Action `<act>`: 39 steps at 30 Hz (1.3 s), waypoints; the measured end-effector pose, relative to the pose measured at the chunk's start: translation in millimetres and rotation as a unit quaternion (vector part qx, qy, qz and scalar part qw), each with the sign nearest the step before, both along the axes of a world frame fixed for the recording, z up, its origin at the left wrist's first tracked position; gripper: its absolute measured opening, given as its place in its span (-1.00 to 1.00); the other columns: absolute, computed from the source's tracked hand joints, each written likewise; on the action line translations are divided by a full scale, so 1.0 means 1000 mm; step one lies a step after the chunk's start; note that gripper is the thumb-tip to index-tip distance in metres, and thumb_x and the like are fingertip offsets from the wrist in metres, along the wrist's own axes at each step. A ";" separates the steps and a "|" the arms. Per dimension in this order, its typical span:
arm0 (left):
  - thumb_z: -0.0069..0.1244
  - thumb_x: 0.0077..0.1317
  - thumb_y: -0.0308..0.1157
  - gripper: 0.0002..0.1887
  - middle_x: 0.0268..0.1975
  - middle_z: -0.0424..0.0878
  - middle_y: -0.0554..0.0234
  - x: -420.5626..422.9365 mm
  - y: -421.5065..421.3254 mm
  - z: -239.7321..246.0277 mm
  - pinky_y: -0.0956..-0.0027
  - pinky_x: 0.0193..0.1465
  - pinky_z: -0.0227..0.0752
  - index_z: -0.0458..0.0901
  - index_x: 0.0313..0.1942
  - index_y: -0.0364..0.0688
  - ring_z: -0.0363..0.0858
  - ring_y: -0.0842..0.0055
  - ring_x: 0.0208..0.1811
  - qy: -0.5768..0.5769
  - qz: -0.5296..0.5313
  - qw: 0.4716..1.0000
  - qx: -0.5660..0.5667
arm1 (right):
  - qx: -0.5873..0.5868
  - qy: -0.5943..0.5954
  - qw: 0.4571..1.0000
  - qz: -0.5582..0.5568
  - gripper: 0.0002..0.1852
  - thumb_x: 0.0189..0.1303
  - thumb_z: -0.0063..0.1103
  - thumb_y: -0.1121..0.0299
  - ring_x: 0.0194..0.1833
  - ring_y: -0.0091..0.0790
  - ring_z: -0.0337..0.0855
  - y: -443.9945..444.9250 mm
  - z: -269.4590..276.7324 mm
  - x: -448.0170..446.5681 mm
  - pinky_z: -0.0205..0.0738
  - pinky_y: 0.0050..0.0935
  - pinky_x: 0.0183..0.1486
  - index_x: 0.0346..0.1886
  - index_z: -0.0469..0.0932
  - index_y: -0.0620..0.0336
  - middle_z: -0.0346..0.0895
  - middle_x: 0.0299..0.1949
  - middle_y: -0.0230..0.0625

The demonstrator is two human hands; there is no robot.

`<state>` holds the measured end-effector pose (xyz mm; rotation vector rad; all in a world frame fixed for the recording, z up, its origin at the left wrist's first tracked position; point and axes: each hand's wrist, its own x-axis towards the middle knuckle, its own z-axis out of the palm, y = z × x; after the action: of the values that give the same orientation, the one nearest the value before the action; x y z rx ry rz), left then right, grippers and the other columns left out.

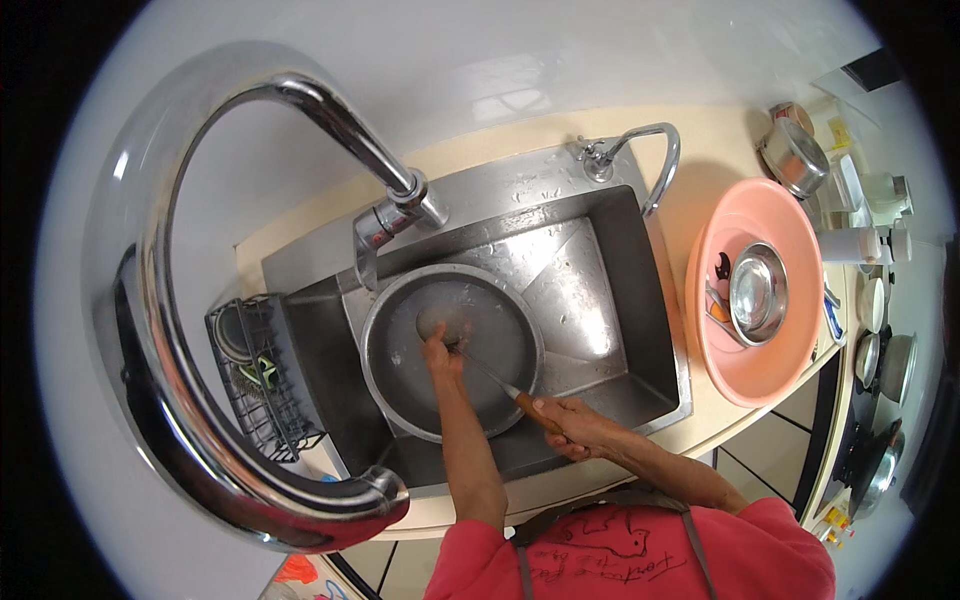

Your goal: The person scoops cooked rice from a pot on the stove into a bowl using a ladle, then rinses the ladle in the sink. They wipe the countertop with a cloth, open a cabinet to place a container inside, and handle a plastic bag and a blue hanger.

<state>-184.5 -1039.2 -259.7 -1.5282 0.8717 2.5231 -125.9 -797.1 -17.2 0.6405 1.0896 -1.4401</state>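
A long metal utensil with a wooden handle (537,412), which looks like a ladle, slants down into a round metal basin (377,390) of cloudy water. My right hand (576,427) grips that handle above the basin's near right rim. Reaching into the water, my left hand (445,351) is at the utensil's rounded head (430,321). Its fingers are blurred by the water, so I cannot tell whether they close on the head or on something else. The basin stands in the left part of a stainless steel sink (574,300).
A large chrome faucet (169,225) arches over the left side. A smaller tap (664,161) stands at the back right. A pink plastic tub (757,379) holds a metal bowl (759,289) and utensils. A wire rack (262,405) hangs at the left. Beyond the tub stands a metal pot (796,157).
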 end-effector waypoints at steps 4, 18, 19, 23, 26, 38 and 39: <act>0.05 0.42 -0.29 -0.69 -0.20 0.64 0.03 -0.001 0.010 0.001 0.33 -0.63 0.54 0.52 -0.03 -0.39 0.59 0.33 -0.53 -0.090 0.030 0.995 -0.008 | -0.006 -0.032 0.999 -0.014 -0.51 0.51 -0.19 -0.06 -0.77 -0.62 0.16 -0.017 0.009 -0.001 0.04 -0.53 -0.79 0.22 0.36 0.12 0.22 -0.66 -0.47; -0.25 0.51 0.13 -0.44 -0.63 0.43 0.36 0.048 -0.011 0.046 0.63 -0.82 -0.04 0.50 -0.33 -0.25 0.13 0.76 -0.81 -0.204 -0.211 0.946 0.140 | 0.230 0.495 0.838 0.007 -0.67 0.34 0.09 0.19 -0.16 0.09 0.69 -0.111 -0.184 -0.085 0.52 -0.01 -0.07 -0.19 0.62 0.32 0.64 -0.14 0.13; -0.22 0.51 0.09 -0.47 -0.62 0.44 0.35 0.048 -0.008 0.047 0.63 -0.82 -0.02 0.49 -0.32 -0.25 0.14 0.76 -0.81 -0.201 -0.199 0.943 0.177 | 0.203 0.450 0.870 -0.022 -0.70 0.31 0.13 0.24 -0.17 0.09 0.69 -0.119 -0.201 -0.093 0.52 -0.02 -0.07 -0.15 0.62 0.32 0.63 -0.11 0.14; -0.08 0.49 -0.13 -0.66 -0.55 0.53 0.26 0.048 0.001 0.044 0.61 -0.83 0.08 0.50 -0.24 -0.27 0.25 0.71 -0.80 -0.158 -0.218 0.926 0.264 | 0.077 0.500 0.861 0.042 -0.74 0.22 0.14 0.35 -0.16 0.17 0.66 -0.129 -0.234 -0.098 0.51 -0.03 -0.05 -0.16 0.64 0.37 0.62 -0.18 0.20; 0.01 0.43 -0.31 -0.77 -0.43 0.63 0.11 0.046 0.008 0.031 0.45 -0.69 0.37 0.53 -0.11 -0.32 0.48 0.49 -0.68 -0.179 -0.303 0.936 -0.013 | 0.126 0.497 0.843 0.164 -0.76 0.16 0.15 0.40 -0.17 0.17 0.67 -0.122 -0.231 -0.092 0.51 -0.02 -0.06 -0.22 0.66 0.40 0.63 -0.23 0.21; -0.06 0.32 -0.51 -0.80 -0.21 0.69 -0.10 0.027 0.005 0.012 0.14 -0.13 0.43 0.62 -0.24 -0.52 0.60 0.35 -0.20 -0.157 -0.394 0.766 -0.483 | 0.315 0.381 0.869 0.026 -0.71 0.10 0.20 0.40 -0.17 0.19 0.69 -0.136 -0.200 -0.053 0.53 0.02 -0.05 -0.23 0.65 0.50 0.63 -0.25 0.27; -0.06 0.33 -0.50 -0.80 -0.23 0.68 -0.07 0.027 0.007 0.010 0.16 -0.18 0.43 0.64 -0.29 -0.51 0.59 0.39 -0.23 -0.165 -0.344 0.801 -0.462 | 0.336 0.372 0.866 -0.005 -0.72 0.09 0.21 0.40 -0.18 0.18 0.69 -0.145 -0.200 -0.050 0.54 0.01 -0.05 -0.24 0.65 0.50 0.63 -0.25 0.27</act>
<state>-157.9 -1032.7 -249.5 -1.3121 2.2458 1.2598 -175.6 -941.7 -217.3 0.5597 2.2599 -1.3226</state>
